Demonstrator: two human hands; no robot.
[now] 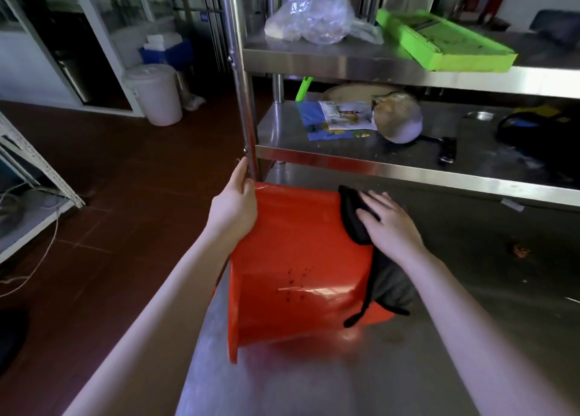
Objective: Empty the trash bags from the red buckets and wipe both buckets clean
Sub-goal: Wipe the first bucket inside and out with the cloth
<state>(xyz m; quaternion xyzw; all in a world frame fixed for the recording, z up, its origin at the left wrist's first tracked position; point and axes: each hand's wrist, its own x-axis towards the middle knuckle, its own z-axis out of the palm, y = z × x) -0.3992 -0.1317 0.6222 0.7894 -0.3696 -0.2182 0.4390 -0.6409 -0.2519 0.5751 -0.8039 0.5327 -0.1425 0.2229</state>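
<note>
A red bucket (pixel 292 258) lies on its side on the steel table (pixel 439 353), its wide rim towards me and its base towards the shelves. Dark specks dot its outer wall. My left hand (pixel 235 205) grips the far left edge of the bucket near its base. My right hand (pixel 389 224) lies flat on a black cloth (pixel 353 214) and presses it onto the bucket's upper right side. Part of the cloth hangs down the right side. A sliver of a second red bucket (pixel 381 313) shows behind the hanging cloth.
A steel shelf rack stands just behind the bucket, its post (pixel 241 101) beside my left hand. The shelves hold a clear plastic bag (pixel 314 13), a green tray (pixel 439 42), packets and a knife (pixel 447 153). A white bin (pixel 157 94) stands on the brown floor to the left.
</note>
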